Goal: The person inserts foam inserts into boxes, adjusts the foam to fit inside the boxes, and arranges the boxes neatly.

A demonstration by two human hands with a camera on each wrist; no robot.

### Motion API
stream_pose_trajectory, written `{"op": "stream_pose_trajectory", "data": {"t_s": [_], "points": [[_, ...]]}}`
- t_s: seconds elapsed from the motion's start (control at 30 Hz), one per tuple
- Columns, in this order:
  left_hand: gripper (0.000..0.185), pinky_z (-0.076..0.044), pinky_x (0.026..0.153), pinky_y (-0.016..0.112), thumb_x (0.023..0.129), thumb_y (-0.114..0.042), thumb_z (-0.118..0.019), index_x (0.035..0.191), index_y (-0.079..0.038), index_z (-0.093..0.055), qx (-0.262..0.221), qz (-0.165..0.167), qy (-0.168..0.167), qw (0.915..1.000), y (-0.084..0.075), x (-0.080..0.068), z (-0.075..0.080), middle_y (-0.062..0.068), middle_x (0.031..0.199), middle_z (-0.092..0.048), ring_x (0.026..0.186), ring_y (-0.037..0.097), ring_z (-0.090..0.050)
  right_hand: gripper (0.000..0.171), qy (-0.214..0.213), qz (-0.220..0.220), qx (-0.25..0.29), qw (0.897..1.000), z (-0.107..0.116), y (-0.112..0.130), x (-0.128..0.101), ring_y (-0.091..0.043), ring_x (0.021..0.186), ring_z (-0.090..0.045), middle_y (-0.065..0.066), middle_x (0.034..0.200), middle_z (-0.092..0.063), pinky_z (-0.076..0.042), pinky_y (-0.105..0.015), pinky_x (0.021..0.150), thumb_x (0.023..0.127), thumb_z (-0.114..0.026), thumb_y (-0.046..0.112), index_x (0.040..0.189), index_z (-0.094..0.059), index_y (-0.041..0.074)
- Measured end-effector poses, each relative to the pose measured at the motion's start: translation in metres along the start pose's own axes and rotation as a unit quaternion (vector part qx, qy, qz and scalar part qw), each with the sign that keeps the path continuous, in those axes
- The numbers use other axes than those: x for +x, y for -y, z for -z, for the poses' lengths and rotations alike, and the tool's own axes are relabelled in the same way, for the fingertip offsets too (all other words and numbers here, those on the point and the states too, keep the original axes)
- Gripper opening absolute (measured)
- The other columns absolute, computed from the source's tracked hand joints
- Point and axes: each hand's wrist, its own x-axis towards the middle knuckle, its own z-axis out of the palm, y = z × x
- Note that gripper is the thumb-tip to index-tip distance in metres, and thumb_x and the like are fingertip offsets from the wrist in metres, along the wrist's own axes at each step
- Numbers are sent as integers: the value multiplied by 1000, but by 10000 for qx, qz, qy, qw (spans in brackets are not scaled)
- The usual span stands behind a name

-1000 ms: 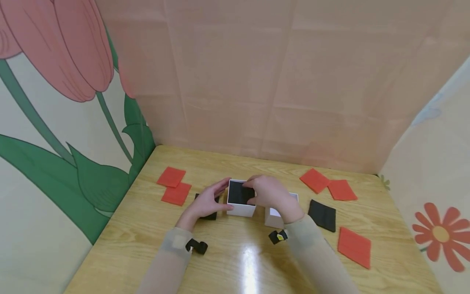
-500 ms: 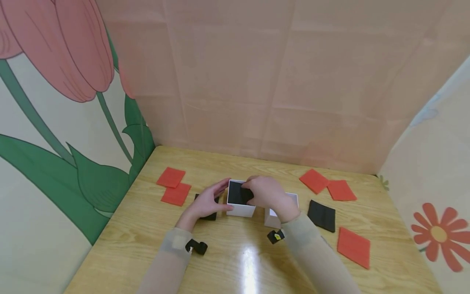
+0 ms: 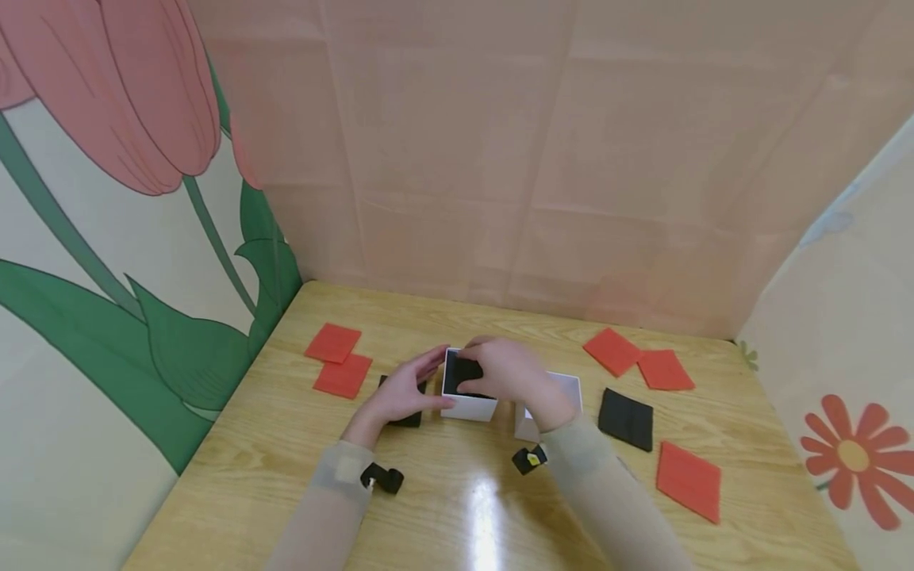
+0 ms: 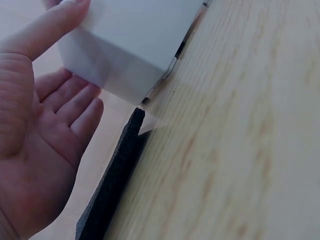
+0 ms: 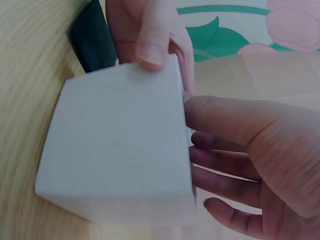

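Observation:
A white open-topped box [image 3: 469, 408] stands on the table with a black piece [image 3: 466, 371] inside it. My left hand [image 3: 398, 394] holds the box at its left side, the thumb on the near face and the fingers towards the back. In the left wrist view those fingers look fairly straight. My right hand [image 3: 508, 371] reaches over the box opening, thumb and fingers spread apart on the black piece. From the right wrist, the white wall [image 5: 117, 135] hides the fingertips. A second white box [image 3: 567, 386] is partly covered by the right wrist.
A black square [image 3: 407, 419] lies partly under the left hand, its edge raised in the left wrist view. Two red squares [image 3: 343, 376] lie at left. At right are another black square [image 3: 626, 419], a red square [image 3: 689, 481] and two more red squares [image 3: 612, 351].
My right hand has shifted slightly left over the box, covering more of the black piece. The left hand and the box have stayed in place.

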Motion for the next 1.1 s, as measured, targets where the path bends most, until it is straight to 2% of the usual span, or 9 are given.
{"op": "stream_pose_trajectory", "data": {"t_s": [0.1, 0.2, 0.5, 1.1], "points": [[101, -36, 125, 41, 88, -26, -92, 169, -16, -33, -47, -95, 38, 9999, 0, 0, 0, 7, 171, -37, 155, 22, -39, 59, -5, 119, -81, 9999, -4, 2, 4, -23, 113, -71, -4, 134, -72, -61, -44, 93, 88, -88, 49, 136, -76, 17], [100, -35, 125, 41, 89, -25, -91, 169, -18, -32, -68, -123, 97, 9999, 0, 1, -1, 9, 172, -35, 155, 23, -38, 60, 40, 58, -130, 9999, -7, 4, 6, -23, 113, -71, -4, 134, -72, -61, -44, 94, 87, -89, 49, 136, -76, 16], [99, -35, 126, 42, 89, -23, -91, 169, -17, -33, -68, -128, 59, 9999, 0, 1, 0, 4, 171, -37, 155, 23, -37, 58, 109, -60, -159, 9998, -7, 12, 10, -24, 110, -72, -6, 132, -72, -62, -45, 93, 85, -92, 42, 133, -77, 13], [100, -34, 126, 41, 89, -24, -91, 170, -16, -32, -122, -78, 92, 9999, 1, -1, 1, 2, 171, -37, 156, 22, -37, 57, 409, -142, -466, 9980, -12, 16, 16, -25, 104, -73, -4, 123, -73, -63, -48, 84, 85, -92, 43, 132, -78, 14]]}}
